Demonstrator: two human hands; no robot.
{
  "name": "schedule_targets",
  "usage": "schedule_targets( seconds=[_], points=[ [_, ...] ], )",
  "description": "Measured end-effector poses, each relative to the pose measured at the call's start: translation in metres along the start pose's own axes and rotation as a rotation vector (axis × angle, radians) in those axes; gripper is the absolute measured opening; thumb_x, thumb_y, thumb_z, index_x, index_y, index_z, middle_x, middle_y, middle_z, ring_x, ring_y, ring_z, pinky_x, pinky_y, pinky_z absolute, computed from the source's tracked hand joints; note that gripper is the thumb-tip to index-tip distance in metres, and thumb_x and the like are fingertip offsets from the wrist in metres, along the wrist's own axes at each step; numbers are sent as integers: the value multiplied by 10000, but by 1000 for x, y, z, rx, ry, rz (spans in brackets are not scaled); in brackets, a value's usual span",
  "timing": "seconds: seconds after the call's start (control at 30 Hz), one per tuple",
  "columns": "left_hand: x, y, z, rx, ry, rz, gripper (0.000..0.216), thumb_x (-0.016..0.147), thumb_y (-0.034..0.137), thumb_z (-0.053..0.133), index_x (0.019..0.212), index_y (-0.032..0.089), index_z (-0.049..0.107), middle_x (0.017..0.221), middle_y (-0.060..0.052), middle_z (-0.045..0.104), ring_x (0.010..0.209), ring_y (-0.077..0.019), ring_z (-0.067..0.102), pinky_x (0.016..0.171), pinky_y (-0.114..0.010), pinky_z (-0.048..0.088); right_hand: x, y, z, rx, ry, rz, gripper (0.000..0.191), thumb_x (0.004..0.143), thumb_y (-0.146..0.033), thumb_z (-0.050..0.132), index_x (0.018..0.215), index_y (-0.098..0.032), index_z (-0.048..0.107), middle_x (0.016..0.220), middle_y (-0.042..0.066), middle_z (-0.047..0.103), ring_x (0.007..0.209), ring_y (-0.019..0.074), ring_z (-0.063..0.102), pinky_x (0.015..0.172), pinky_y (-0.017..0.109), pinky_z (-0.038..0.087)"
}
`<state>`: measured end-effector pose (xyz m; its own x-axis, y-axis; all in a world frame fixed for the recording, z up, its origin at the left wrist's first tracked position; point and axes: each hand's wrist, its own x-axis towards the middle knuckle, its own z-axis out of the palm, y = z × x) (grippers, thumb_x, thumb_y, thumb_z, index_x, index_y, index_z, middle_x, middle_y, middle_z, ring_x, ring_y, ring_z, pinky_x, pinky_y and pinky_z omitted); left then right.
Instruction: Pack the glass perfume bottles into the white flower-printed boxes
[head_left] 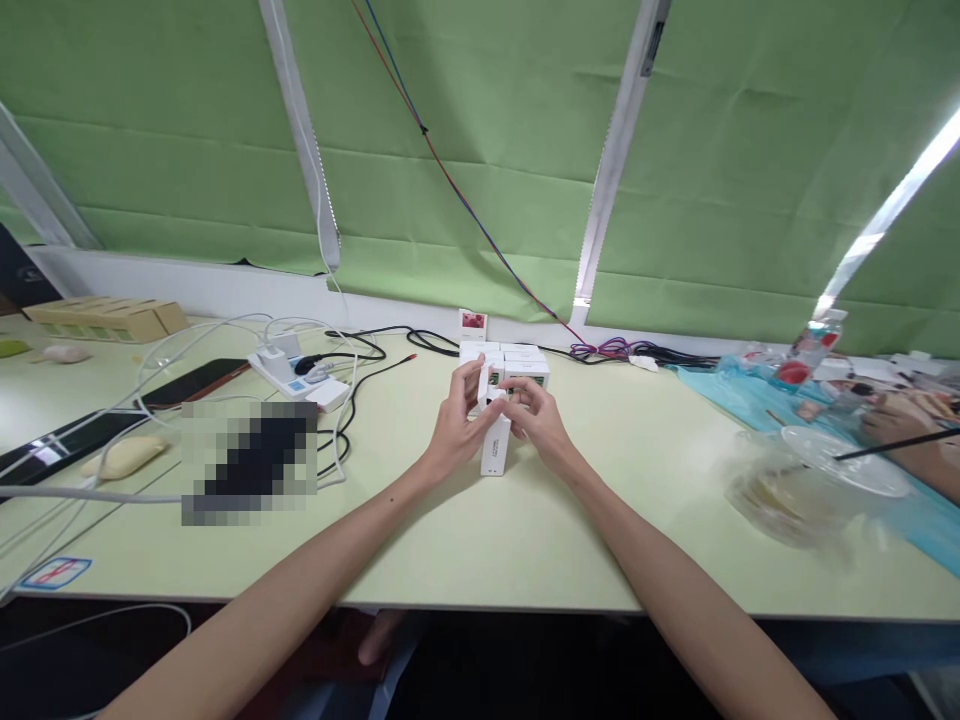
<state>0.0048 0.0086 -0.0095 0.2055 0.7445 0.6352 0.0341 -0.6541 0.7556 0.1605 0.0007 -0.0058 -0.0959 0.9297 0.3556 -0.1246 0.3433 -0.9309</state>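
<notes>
A small white box (493, 452) with fine dark print stands on the table in front of me, with what looks like a raised flap at its top. My left hand (455, 418) is closed around its left side, the thumb lying across the upper edge. From the other side, my right hand (538, 418) has its fingers bent at the top of the same box, thumb and fingertips against it. What lies between the fingertips is partly hidden. Just behind stand more white boxes (526, 362) with green-patterned fronts.
A white power strip (289, 375) with plugs and cables lies left, near a yellow soap-shaped object (125, 458) and a long cardboard box (109, 318). On the right are a lidded clear cup (806, 490) with a black straw, a bottle (810, 350), blue plastic (720, 390) and another person's hand (904, 425).
</notes>
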Motion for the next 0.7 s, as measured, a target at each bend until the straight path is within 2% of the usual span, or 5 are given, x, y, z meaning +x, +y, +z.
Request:
schedule_targets(
  seconds=[0.13, 0.37, 0.53, 0.7],
  points=[
    [0, 1, -1, 48, -20, 11, 567, 945, 545, 575, 1396, 231, 437, 1548, -160, 473, 1331, -282, 576, 1019, -393, 539, -1, -2, 1, 10, 1, 8, 430, 716, -476, 791, 998, -208, 606, 595, -101, 453, 452, 72, 416, 460, 241, 319],
    [0, 1, -2, 121, -33, 36, 555, 977, 571, 489, 1402, 214, 505, 1533, -136, 495, 1309, -270, 587, 1068, -381, 499, -1, -2, 1, 10, -3, 16, 459, 717, -501, 796, 1012, -207, 602, 600, -102, 448, 453, 71, 419, 458, 240, 312],
    [1, 3, -1, 182, -14, 54, 517, 999, 563, 440, 1364, 212, 548, 1403, -127, 596, 1206, -254, 631, 995, -386, 536, -1, -3, 2, 18, 1, 21, 456, 717, -494, 802, 1009, -211, 596, 592, -105, 446, 445, 67, 401, 446, 233, 302],
    [4, 5, -2, 256, 33, 138, 495, 1009, 574, 393, 1275, 221, 615, 1261, -125, 600, 1201, -245, 598, 982, -389, 537, 0, -1, 4, 1, 1, 11, 456, 708, -471, 811, 1009, -211, 589, 592, -108, 465, 433, 64, 410, 449, 233, 309]
  ],
)
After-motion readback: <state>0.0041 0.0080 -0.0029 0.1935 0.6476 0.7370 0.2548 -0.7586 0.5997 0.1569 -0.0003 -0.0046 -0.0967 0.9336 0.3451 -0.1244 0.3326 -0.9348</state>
